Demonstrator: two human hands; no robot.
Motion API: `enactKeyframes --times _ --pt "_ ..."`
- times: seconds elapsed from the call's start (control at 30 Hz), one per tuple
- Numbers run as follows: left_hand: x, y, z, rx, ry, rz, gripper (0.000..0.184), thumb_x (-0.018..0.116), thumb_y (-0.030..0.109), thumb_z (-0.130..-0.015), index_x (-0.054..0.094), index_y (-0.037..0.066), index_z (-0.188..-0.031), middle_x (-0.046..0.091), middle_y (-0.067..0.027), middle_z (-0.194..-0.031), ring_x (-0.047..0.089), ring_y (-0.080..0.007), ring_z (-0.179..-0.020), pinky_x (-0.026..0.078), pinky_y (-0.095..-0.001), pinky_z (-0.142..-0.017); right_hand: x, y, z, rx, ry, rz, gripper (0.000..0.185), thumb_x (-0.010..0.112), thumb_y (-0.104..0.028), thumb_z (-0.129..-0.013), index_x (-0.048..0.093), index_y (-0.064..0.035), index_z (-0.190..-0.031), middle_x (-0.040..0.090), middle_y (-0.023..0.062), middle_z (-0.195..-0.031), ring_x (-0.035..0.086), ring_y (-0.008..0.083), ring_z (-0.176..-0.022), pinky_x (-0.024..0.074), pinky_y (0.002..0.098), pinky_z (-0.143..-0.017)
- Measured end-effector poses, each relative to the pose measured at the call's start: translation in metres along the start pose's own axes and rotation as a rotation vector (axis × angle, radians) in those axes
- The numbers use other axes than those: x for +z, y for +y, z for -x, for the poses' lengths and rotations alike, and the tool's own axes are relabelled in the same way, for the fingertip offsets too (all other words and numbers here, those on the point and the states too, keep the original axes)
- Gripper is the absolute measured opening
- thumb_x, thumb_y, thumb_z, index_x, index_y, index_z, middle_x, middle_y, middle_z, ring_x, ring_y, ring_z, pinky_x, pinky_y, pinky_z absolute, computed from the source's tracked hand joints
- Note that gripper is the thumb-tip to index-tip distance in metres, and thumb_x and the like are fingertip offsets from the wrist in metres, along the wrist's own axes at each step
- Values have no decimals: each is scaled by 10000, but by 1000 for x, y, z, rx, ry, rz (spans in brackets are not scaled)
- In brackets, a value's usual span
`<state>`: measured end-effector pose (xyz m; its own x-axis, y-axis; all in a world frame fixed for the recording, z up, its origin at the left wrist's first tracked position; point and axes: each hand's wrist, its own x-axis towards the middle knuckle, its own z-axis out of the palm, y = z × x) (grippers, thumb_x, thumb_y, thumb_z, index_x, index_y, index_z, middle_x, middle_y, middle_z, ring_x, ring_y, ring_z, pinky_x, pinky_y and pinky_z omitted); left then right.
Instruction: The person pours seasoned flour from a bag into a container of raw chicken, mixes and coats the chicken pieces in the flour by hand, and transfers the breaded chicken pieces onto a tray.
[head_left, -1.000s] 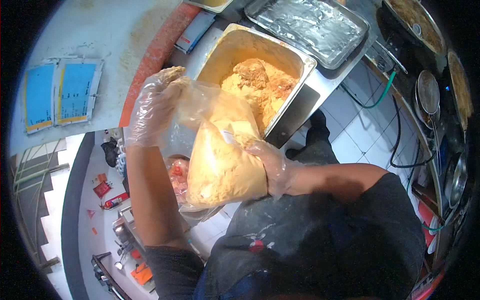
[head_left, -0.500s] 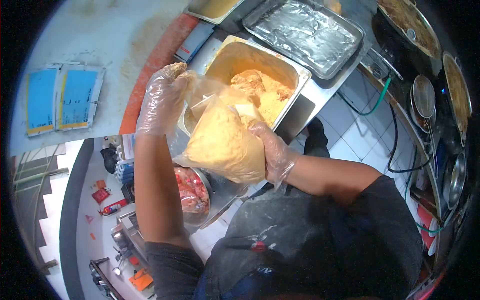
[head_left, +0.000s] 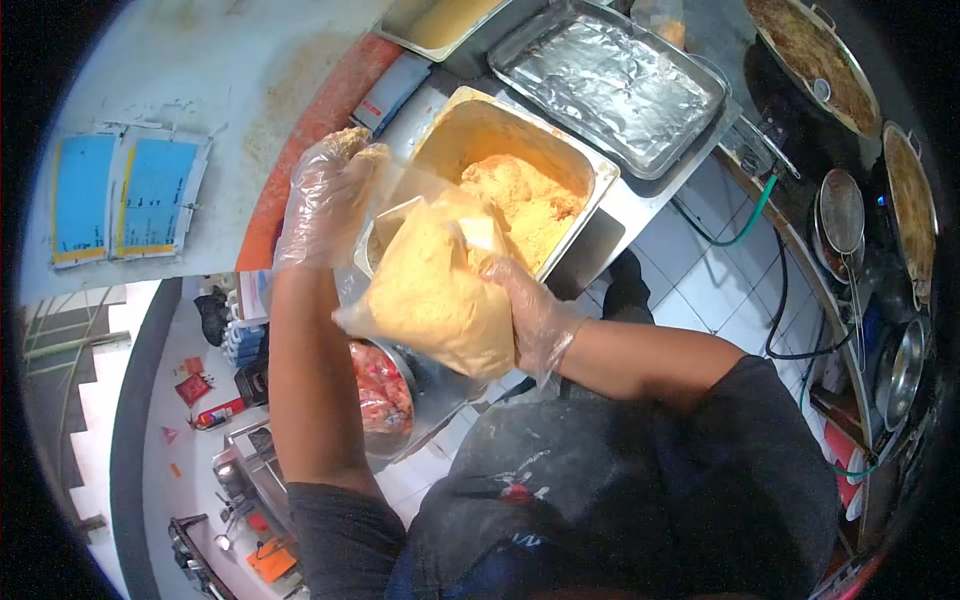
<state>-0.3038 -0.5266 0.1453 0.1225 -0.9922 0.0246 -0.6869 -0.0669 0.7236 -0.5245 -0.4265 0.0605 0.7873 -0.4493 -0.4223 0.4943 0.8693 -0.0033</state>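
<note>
A clear plastic bag of yellowish breading flour (head_left: 432,290) hangs between my hands, tilted with its mouth toward a deep metal pan (head_left: 425,140). My left hand (head_left: 328,195), in a clear plastic glove with crumbs caked on the fingertips, is closed on the bag's upper edge. My gloved right hand (head_left: 532,308) grips the bag's right side. Inside the pan, a mound of orange-yellow flour (head_left: 525,195) lies against the far wall. The bag hides the pan's near left part.
Beyond the pan sits a foil-lined tray (head_left: 620,85). A bowl of raw meat (head_left: 380,390) stands below the bag. At the right are large oil-filled pans (head_left: 910,200) and a mesh strainer (head_left: 842,210). Another metal container (head_left: 440,25) is at the top.
The flour heap in the pan has grown and covers the lumpy pieces that showed before. The bag and my right hand have shifted slightly down and left.
</note>
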Motion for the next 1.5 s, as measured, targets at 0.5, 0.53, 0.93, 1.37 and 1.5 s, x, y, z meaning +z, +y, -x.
enactKeyframes --times 0.5,0.53,0.93,1.37,1.5 --pt "9 -16 5 228 -93 -270 308 661 59 -1002 701 -36 -1292 715 -87 -1195 674 -189 -1012 559 -326 -832 -23 24 31 -255 -74 110 690 510 -354 -1008 418 -25 -1608 600 216 -1524 639 361 -1360 502 528 -1178" --pt "6 -15 10 208 -69 -290 322 665 63 -1002 700 -38 -1305 717 -98 -1223 674 -193 -1041 559 -328 -866 -25 28 29 -246 -61 124 684 516 -353 -1008 425 -28 -1603 607 210 -1515 642 363 -1356 506 528 -1174" --pt "-62 -40 73 76 159 -266 424 749 183 -942 716 -52 -1293 770 -212 -1188 738 -314 -1126 566 -391 -987 9 61 -7 49 214 336 509 473 -358 -1010 596 -24 -1374 753 192 -1114 774 339 -970 643 489 -813" --pt "-24 -28 39 34 154 -379 390 687 305 -979 729 2 -1221 733 -254 -1257 691 -401 -1203 529 -462 -1018 -18 35 -42 -188 92 191 522 477 -176 -964 494 35 -1441 708 233 -1249 762 356 -1089 650 483 -942" --pt "-23 -28 36 84 137 -466 477 712 307 -990 722 -46 -1311 726 -249 -1350 685 -338 -1296 509 -405 -1100 5 23 -32 -207 131 139 490 473 -136 -959 521 48 -1410 715 224 -1202 766 348 -1061 654 476 -921"
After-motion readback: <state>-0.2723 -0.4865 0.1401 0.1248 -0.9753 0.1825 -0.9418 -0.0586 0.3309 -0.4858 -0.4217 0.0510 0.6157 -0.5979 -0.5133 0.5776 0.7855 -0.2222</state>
